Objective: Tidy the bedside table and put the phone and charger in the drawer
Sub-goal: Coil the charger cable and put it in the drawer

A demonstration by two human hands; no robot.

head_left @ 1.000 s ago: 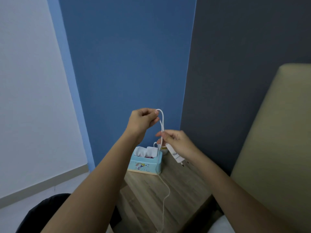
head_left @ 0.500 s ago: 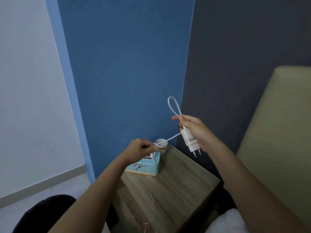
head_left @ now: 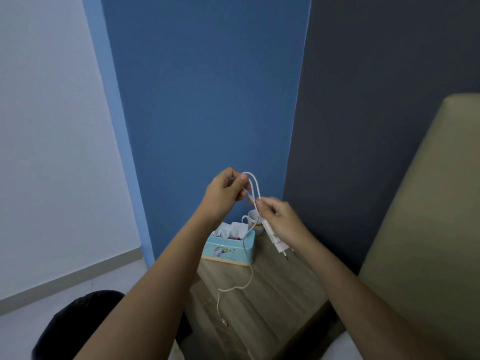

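My right hand (head_left: 279, 220) grips a white charger plug (head_left: 275, 239) with its prongs pointing down, and pinches the white cable against it. My left hand (head_left: 225, 193) holds the top of the cable loops (head_left: 253, 185) just above and to the left. The cable's loose tail (head_left: 235, 288) hangs down and ends in a connector over the wooden bedside table (head_left: 272, 292). No phone or drawer front shows in the head view.
A light-blue tissue box (head_left: 230, 249) and a white mug (head_left: 253, 220) stand at the table's back edge against the blue wall. A beige headboard (head_left: 428, 216) rises on the right. A dark-clothed knee (head_left: 78, 326) is at lower left.
My hands, apart half a second ago with the cable stretched between them, have come together; the left hand rose and a second cable loop now stands above the plug.
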